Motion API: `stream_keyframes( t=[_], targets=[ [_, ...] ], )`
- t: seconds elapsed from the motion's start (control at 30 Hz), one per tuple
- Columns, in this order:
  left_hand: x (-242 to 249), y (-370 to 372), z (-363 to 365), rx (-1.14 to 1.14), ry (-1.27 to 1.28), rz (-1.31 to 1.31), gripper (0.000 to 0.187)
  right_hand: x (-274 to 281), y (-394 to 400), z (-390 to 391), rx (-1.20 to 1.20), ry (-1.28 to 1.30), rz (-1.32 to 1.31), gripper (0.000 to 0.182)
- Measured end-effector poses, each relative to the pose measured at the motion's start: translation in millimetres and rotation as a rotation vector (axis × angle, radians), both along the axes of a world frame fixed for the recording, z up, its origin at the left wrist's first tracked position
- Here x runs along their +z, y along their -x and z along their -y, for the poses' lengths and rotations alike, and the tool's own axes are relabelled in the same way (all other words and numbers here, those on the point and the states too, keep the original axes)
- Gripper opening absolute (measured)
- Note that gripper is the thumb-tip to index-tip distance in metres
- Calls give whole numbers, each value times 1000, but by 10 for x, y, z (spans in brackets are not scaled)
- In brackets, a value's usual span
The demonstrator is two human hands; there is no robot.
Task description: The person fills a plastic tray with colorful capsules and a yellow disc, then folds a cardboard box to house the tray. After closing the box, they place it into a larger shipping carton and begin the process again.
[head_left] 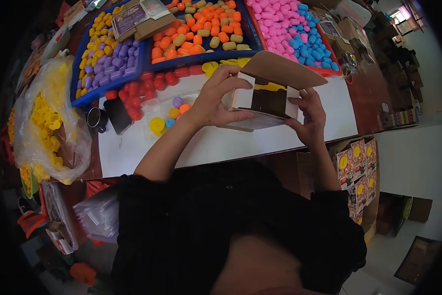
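Between my two hands is a small cardboard box (268, 105), tilted above the white table sheet, with its large brown lid flap (282, 69) raised. My left hand (221, 101) grips the box's left side, thumb below and fingers above by the white side flap. My right hand (307, 115) pinches the right side near the other flap. Something yellow (271, 86) shows at the box opening; its shape is partly hidden. Left of the box, a clear plastic tray (151, 110) lies on the sheet, with several small coloured pieces (173, 113) and yellow round pieces (157, 125) in or beside it.
Blue trays (142, 61) of orange, tan, purple and yellow capsules stand behind, beside a red tray (336, 71) of pink and blue ones. Red capsules (147, 88), a phone (117, 115) and a dark cup (97, 119) lie left, near a plastic bag (76, 137). Printed boxes (359, 167) stand lower right.
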State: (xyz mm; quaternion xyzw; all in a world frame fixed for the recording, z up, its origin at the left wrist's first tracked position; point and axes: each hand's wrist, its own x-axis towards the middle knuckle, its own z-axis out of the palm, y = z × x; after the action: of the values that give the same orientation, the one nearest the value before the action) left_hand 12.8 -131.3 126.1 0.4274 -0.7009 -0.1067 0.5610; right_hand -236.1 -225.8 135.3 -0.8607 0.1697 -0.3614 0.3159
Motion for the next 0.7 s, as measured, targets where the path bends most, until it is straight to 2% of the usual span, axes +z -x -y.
stream_keyframes(
  t=[0.07, 0.13, 0.17, 0.23, 0.27, 0.33, 0.37, 0.4, 0.47, 0.53, 0.57, 0.63, 0.7],
  targets=[
    [-118, -74, 18, 41, 18, 14, 46, -132, -68, 77, 62, -33, 70, 58],
    [-137, -120, 29, 80, 34, 25, 44, -190, -213, 31, -12, -474, 439, 51],
    [-142, -136, 28, 75, 5, 12, 41, -144, -219, 46, -9, -480, 435, 51],
    [-150, -158, 27, 75, -27, -1, 38, 64, -258, 101, -24, -461, 261, 40],
    [-157, -152, 39, 61, -13, 34, 44, 142, -299, 123, -20, -463, 259, 40],
    [-228, -115, 80, 46, 5, 67, 50, 255, -356, 172, 23, -709, 132, 40],
    [-341, -83, 108, 37, -3, -107, 59, 252, -352, 199, 24, -706, 129, 40],
    [-370, -52, 118, 28, -10, -281, 69, 239, -336, 234, 57, -628, 76, 40],
    [-434, 11, 95, 32, -13, -367, 76, 302, -286, 289, 95, -549, 17, 40],
    [-440, 19, 59, 37, -18, -459, 83, 569, -232, 269, 169, 107, -393, 41],
    [-414, -14, 46, 37, -64, -388, 83, 679, -245, 231, 176, 108, -399, 41],
    [-334, -47, 19, 38, -114, -322, 84, 837, -262, 149, 198, 195, -595, 51],
    [-244, -61, 21, 104, 28, 25, 88, 855, -393, 72, 159, 212, -612, 57]
  ],
)
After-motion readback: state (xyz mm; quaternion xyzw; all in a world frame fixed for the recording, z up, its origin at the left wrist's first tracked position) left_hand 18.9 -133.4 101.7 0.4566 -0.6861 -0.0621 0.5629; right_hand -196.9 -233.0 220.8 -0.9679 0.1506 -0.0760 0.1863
